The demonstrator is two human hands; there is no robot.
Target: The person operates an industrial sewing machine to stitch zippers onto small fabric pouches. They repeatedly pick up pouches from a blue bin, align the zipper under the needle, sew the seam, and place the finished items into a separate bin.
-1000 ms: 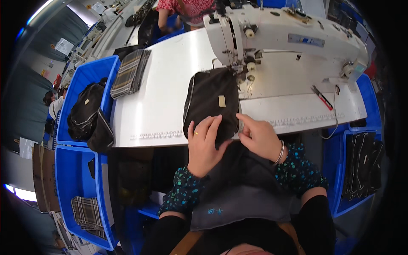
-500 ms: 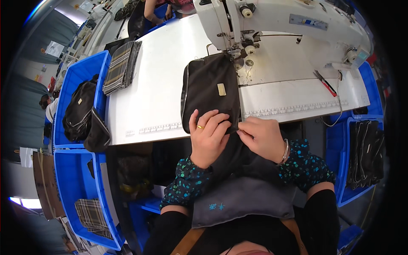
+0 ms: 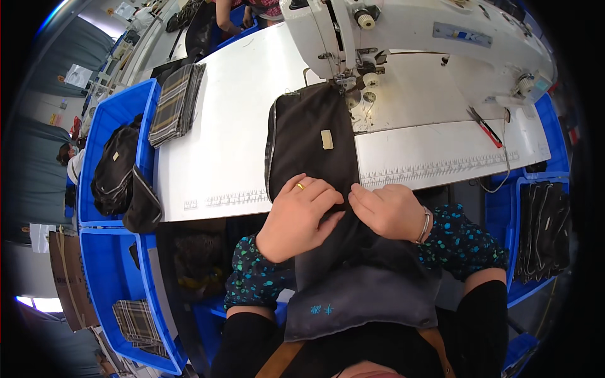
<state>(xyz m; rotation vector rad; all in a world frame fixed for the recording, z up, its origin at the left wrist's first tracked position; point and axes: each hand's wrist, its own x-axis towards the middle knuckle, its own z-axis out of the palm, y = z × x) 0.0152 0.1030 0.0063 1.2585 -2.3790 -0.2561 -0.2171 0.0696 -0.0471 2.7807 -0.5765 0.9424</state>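
A black fabric piece with a zipper along its left side and a small tan label lies on the white sewing table. Its far right corner reaches under the needle area of the white sewing machine. At the near edge, my left hand is closed, its curled fingers gripping the cloth near the right corner. Close beside it, my right hand pinches the right edge of the same piece between thumb and fingers. Beneath my hands, the fabric's lowest part blends with the dark apron and is hard to tell apart.
Red-handled thread snips lie right of the machine. A stack of plaid cloth sits at the table's left edge. Blue bins holding black pieces stand left, another blue bin right. Another person's arm shows at the far side.
My left hand has drawn back toward me and left, its fingers more curled. My right hand has shifted slightly nearer me. The fabric stays under the machine.
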